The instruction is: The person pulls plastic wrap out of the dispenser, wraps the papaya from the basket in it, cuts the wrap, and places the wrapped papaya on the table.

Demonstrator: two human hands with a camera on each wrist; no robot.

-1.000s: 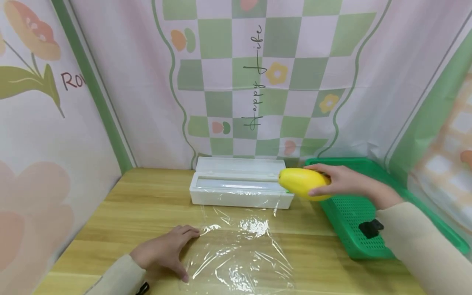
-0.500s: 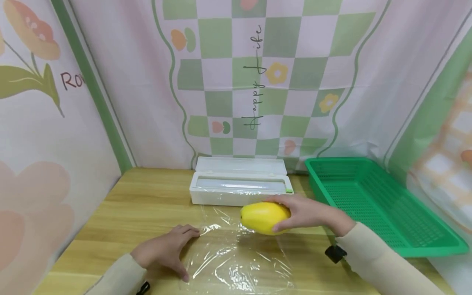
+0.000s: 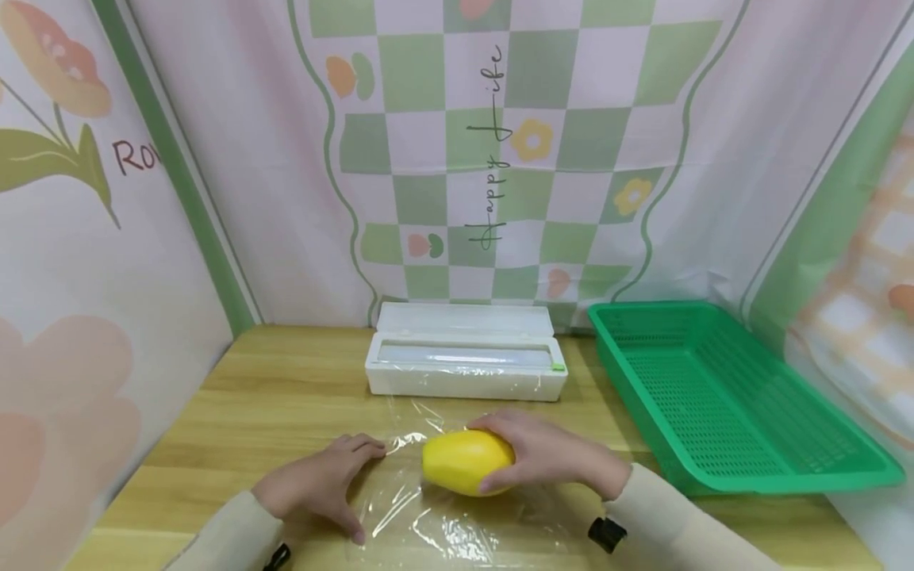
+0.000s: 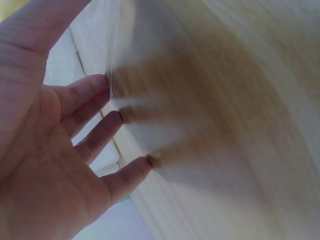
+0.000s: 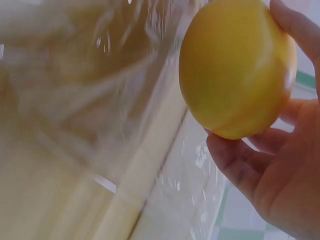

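A smooth, oblong yellow papaya-like fruit lies sideways over a sheet of clear plastic wrap. My right hand grips its right end, thumb on the near side and fingers round the far side; the right wrist view shows the fruit's rounded yellow body between thumb and fingertips. At the film's left edge my left hand rests with fingers and thumb spread. In the left wrist view its fingertips touch the wood, and the film's edge passes by the index finger.
Behind the film stands a white wrap dispenser box with its lid raised, and the sheet runs out from it. A green perforated plastic basket sits at the right of the wooden table. Patterned curtains surround the table.
My right hand has carried the yellow papaya-like fruit from beside the basket leftward and down over the plastic wrap. The left hand has stayed in place.
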